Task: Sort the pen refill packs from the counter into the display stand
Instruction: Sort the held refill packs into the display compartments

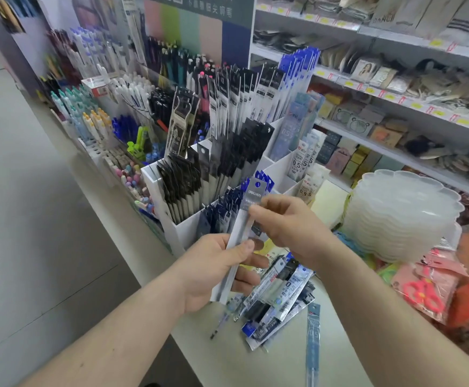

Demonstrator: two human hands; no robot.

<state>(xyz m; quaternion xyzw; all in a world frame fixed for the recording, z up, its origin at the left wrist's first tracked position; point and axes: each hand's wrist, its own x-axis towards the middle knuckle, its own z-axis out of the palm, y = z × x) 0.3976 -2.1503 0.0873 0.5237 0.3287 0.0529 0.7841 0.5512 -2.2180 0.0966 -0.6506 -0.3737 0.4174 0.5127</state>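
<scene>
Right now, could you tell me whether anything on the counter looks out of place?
Yes: a loose refill lies bare on the counter beside the heaped refill packs, outside any packaging. One light blue pack lies apart from the heap.

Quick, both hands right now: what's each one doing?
Left hand: grips the lower part of a refill pack.
Right hand: pinches the same pack near its top.
</scene>
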